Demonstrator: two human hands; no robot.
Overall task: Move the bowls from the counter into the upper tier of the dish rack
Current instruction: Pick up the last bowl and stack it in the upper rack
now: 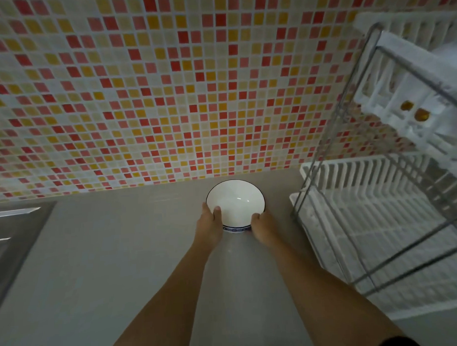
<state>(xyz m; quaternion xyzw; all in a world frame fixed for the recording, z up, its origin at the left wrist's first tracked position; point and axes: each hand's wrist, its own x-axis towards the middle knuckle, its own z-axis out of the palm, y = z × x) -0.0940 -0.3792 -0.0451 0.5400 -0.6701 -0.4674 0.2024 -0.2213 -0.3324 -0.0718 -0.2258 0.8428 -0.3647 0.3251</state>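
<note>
Forearms reaching out from the camera | dish rack standing right of the grip, both tiers looking empty | left hand and right hand clasping the empty bowl by its sides, lying on the counter | risk: rim clipping the rack's wire frame while lifting.

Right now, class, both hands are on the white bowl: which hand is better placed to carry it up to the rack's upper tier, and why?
Probably the right hand. It grips the bowl on the side facing the dish rack, whose upper tier lies up and to the right. The left hand would have to reach across.
</note>
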